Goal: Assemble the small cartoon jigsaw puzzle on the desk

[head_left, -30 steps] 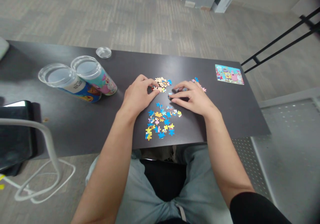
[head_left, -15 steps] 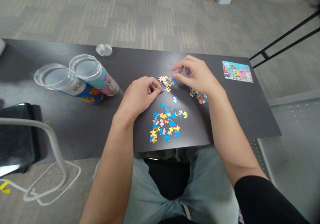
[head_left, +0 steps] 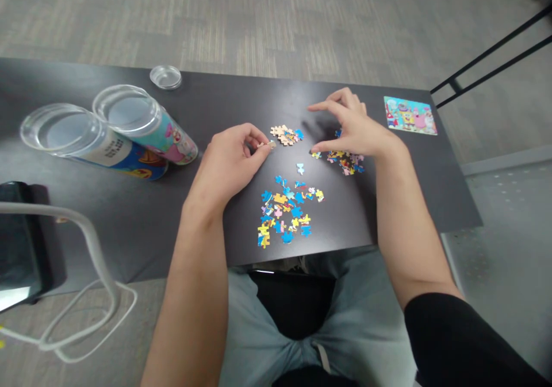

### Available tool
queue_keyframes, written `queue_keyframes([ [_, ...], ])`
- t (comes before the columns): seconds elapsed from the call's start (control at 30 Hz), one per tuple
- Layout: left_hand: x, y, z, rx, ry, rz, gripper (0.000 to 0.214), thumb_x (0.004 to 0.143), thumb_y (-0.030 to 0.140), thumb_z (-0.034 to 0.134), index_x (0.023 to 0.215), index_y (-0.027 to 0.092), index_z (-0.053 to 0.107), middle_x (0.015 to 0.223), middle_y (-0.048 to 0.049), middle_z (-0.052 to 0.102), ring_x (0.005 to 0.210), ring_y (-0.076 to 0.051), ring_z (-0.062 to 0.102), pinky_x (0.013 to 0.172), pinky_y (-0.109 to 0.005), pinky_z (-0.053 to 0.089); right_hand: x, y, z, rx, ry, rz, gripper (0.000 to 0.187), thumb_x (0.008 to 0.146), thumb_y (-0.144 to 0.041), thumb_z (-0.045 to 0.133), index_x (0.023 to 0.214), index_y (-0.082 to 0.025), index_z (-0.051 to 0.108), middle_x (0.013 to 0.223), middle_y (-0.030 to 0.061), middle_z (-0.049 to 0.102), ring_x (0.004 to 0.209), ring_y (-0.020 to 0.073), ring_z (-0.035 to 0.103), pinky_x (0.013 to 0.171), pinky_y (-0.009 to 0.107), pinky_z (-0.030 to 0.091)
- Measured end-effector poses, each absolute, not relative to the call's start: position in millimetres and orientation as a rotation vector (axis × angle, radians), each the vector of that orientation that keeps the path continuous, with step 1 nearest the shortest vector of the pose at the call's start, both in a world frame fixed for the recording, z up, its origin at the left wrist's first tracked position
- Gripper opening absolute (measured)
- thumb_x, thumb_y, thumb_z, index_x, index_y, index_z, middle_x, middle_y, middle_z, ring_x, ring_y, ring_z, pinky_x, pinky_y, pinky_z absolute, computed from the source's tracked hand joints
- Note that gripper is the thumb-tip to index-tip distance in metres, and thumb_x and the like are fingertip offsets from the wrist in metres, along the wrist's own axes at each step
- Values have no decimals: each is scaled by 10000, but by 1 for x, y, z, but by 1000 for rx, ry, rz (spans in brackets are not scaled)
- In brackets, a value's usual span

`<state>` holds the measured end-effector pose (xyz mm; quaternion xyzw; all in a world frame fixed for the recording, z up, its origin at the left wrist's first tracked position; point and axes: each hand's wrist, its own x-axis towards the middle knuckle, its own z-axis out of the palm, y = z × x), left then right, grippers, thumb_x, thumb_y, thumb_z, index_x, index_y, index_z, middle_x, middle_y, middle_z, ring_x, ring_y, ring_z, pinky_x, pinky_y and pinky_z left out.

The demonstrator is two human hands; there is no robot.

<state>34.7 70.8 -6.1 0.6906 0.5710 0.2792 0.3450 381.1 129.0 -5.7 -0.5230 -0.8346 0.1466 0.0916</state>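
Note:
Small colourful puzzle pieces lie in three groups on a dark table (head_left: 129,220). My left hand (head_left: 230,160) pinches one puzzle piece (head_left: 270,144) between thumb and forefinger, just left of a little pile of face-down tan pieces (head_left: 285,135). My right hand (head_left: 353,127) hovers with spread fingers over a cluster of pieces (head_left: 345,161) at the right, thumb and forefinger apart. A larger scatter of blue, yellow and pink pieces (head_left: 285,209) lies near the table's front edge, with a single blue piece (head_left: 301,168) above it.
Two clear tubes with printed labels (head_left: 86,140) (head_left: 144,122) lie on their sides at the left, a clear lid (head_left: 165,77) behind them. A cartoon picture card (head_left: 409,115) sits far right. A dark object (head_left: 21,243) and white cable (head_left: 86,249) are at the left.
My right hand has moved from the middle of the table out over the right cluster and spread its fingers. My left hand has lifted a piece in a pinch. The view shifted slightly.

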Motion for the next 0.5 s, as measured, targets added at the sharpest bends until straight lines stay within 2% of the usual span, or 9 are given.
queue_keyframes([
  [0.07, 38, 71, -6, 1781, 1477, 734, 188, 1066, 496, 856, 1062, 310, 879, 1052, -79, 884, 955, -339, 770, 925, -521, 625, 407, 131, -5, -1640, -2419, 423, 1023, 884, -400, 1182, 1804, -238, 765, 1768, 274, 625, 1716, 610, 572, 1467, 819, 442],
  [0.13, 39, 71, -6, 1774, 1466, 731, 202, 1063, 507, 875, 1076, 307, 899, 1023, -76, 875, 983, -345, 780, 926, -512, 650, 423, 133, -5, -1646, -2386, 425, 1003, 919, -474, 1161, 1808, -236, 764, 1761, 293, 638, 1696, 604, 588, 1458, 800, 472],
  [0.2, 40, 72, -7, 1774, 1454, 721, 206, 1061, 514, 880, 1076, 311, 908, 998, -71, 877, 987, -348, 787, 914, -508, 663, 424, 133, -6, -1599, -2358, 430, 858, 994, -526, 1084, 1757, -248, 805, 1705, 276, 686, 1645, 572, 631, 1444, 797, 493],
  [0.27, 40, 72, -7, 1775, 1439, 713, 184, 1055, 496, 878, 1059, 314, 905, 987, -64, 887, 954, -339, 784, 906, -510, 657, 409, 132, -7, -1556, -2353, 433, 624, 1098, -513, 959, 1665, -271, 863, 1625, 229, 742, 1610, 544, 670, 1440, 826, 482],
  [0.33, 41, 72, -6, 1778, 1414, 707, 164, 1056, 476, 870, 1053, 316, 902, 995, -61, 896, 918, -325, 775, 901, -512, 637, 386, 130, -8, -1543, -2380, 428, 438, 1194, -497, 831, 1602, -354, 897, 1592, 176, 791, 1608, 526, 688, 1457, 843, 454],
  [0.5, 42, 71, -6, 1815, 1417, 713, 163, 1075, 496, 841, 1064, 339, 885, 1012, -60, 910, 907, -327, 767, 870, -514, 597, 345, 126, -10, -1522, -2479, 513, 428, 1205, -588, 843, 1602, -446, 914, 1639, 147, 823, 1631, 573, 700, 1452, 896, 442],
])
